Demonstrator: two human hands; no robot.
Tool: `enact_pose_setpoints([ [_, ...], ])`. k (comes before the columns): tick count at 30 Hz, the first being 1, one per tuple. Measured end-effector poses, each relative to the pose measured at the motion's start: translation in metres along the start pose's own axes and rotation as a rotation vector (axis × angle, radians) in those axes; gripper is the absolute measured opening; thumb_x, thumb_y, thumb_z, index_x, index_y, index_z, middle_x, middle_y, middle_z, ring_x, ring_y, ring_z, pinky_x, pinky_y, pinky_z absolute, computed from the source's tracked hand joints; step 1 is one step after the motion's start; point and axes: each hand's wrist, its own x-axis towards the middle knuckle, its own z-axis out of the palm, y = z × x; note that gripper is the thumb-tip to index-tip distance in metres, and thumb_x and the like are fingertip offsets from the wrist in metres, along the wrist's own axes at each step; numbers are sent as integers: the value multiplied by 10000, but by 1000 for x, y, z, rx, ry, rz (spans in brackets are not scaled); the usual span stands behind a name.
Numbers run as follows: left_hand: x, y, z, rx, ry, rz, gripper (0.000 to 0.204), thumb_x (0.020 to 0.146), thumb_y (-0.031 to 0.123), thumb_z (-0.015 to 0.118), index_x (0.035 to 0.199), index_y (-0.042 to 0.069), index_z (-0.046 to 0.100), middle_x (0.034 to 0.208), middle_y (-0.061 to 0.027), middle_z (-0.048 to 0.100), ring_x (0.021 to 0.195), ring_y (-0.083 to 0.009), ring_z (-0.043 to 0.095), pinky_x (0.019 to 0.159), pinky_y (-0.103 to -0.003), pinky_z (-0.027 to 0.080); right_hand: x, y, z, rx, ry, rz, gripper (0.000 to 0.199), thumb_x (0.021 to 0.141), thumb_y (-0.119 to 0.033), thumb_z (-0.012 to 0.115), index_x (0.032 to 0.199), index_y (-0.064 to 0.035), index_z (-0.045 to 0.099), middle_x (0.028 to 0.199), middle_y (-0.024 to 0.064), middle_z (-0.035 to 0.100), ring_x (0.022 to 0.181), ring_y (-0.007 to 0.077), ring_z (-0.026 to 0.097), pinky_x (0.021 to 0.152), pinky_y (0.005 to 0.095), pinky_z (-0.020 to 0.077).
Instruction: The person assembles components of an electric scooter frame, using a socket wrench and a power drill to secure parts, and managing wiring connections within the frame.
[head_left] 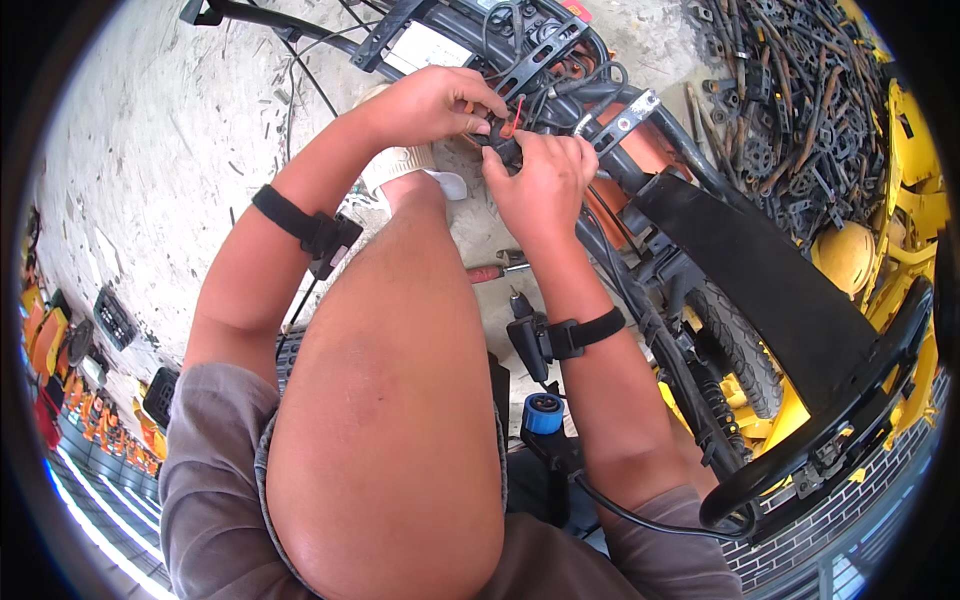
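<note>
Two hands are at work over a rough, pale concrete floor (170,150) that is scattered with small dark scraps. It looks like an outdoor repair place: at the far right I see a big heap of rusty dark metal parts (790,110), and yellow frame pieces (915,190) next to it. At the left rim there is a row of orange and black items (50,350), too bent by the lens for me to count.

My left hand (435,105) and my right hand (540,185) meet at a black bundle of wires and connectors (505,150) on the frame of a two-wheeled vehicle. Both grips are clenched on this bundle, fingers pinching it from both sides. One thin orange-red tie strip (513,118) stands out between the hands, touching the bundle.

I count two black wrist straps, one on each forearm (305,228) (570,335). One black tyre (735,345) is visible under one flat black panel (760,270). One red-handled tool (490,272) lies on the floor between my raised knee (390,400) and the right forearm. One blue round cap (544,412) sits lower, near the right elbow.
</note>
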Motion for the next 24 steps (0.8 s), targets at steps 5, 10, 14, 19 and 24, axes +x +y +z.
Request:
enact_pose_setpoints([
  [5,-1,1,11,-33,60,52,210,810,85,750,1019,104,763,863,-60,676,838,-215,633,843,-371,498,8,-2,-8,-67,-83,42,344,775,-318,787,987,-58,709,852,93,686,911,287,594,1020,438,348],
  [10,1,-2,23,319,230,165,149,746,194,774,889,159,756,785,-3,612,833,-245,576,795,-391,453,0,-4,-14,-44,-114,66,430,761,-285,800,1081,-40,650,834,105,653,943,299,574,1037,471,349],
  [14,2,-1,27,460,262,114,113,765,215,761,875,194,750,800,27,599,873,-205,590,791,-354,416,-13,-4,-9,-133,-14,10,380,771,-273,791,1064,-66,663,920,80,610,963,284,554,1023,471,355],
  [19,11,4,30,572,210,60,113,776,241,748,883,205,756,791,33,603,866,-197,619,778,-362,418,-13,7,-3,-156,32,-72,327,793,-273,768,1042,-81,674,929,63,566,935,270,537,955,458,375],
  [24,17,11,32,798,116,31,119,780,247,742,875,176,739,807,15,619,813,-206,643,763,-368,434,-7,14,4,-293,13,-157,253,812,-288,757,979,-98,737,921,29,606,898,250,550,914,445,386],
])
